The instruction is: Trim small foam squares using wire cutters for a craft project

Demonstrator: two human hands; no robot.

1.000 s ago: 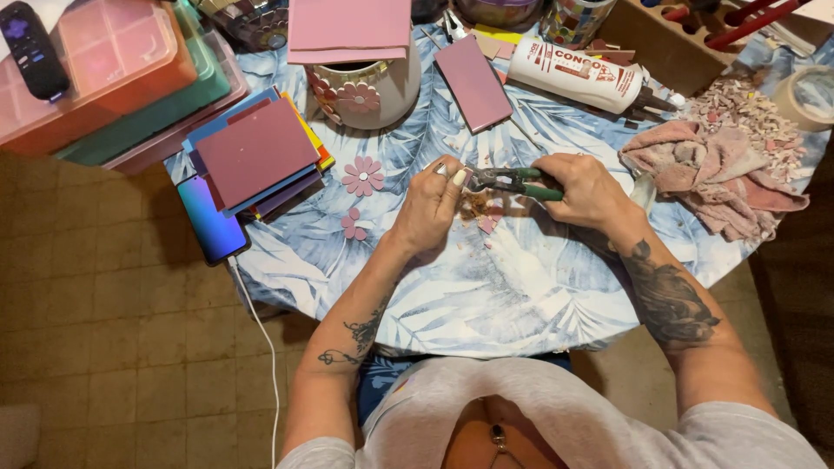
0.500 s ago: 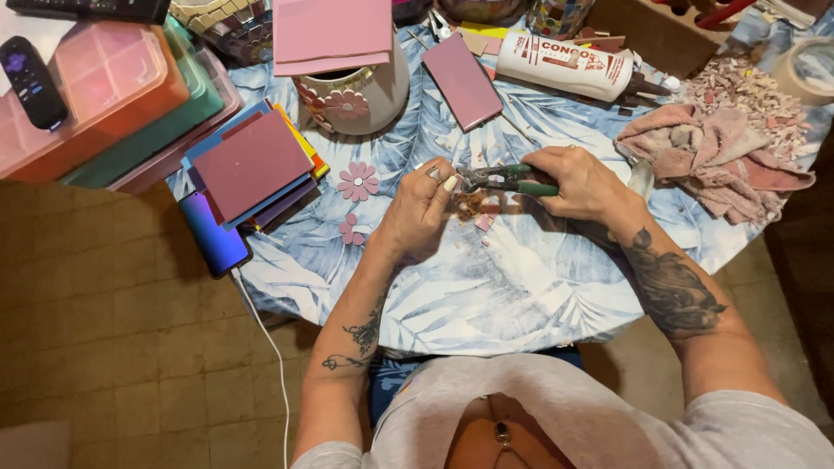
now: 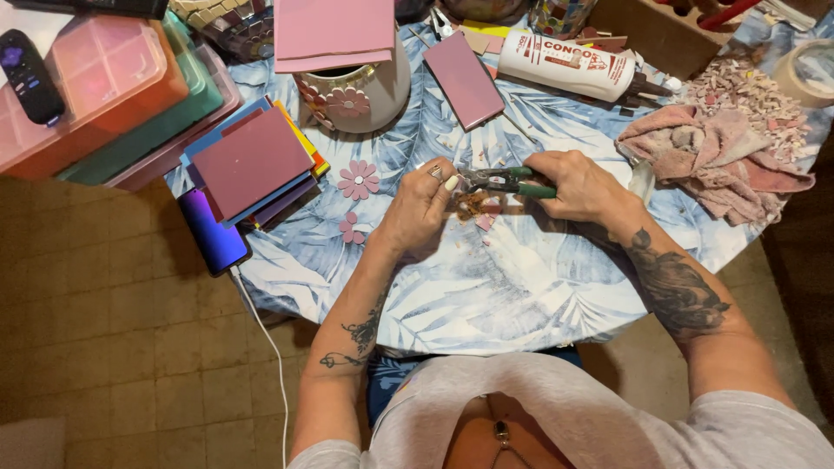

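Glossy smooth pink tile (image 3: 464,80) at upper centre; soft rough cloth rag (image 3: 712,156) at right; green plastic-handled metal nippers (image 3: 504,181) in the middle.

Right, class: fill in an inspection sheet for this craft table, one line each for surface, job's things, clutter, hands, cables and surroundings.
Surface: round table under a blue leaf-print cloth.
Job's things: green-handled metal nippers; small pile of pink and brown tile chips under them.
Clutter: stack of flat coloured tiles, white mosaic pot, white glue bottle, crumpled pink rag, two pink tile flowers, orange plastic box.
Hands: right hand grips the nippers' handles; left hand pinches at their tip.
Cables: white cable hanging from a purple phone.
Surroundings: brown tiled floor.
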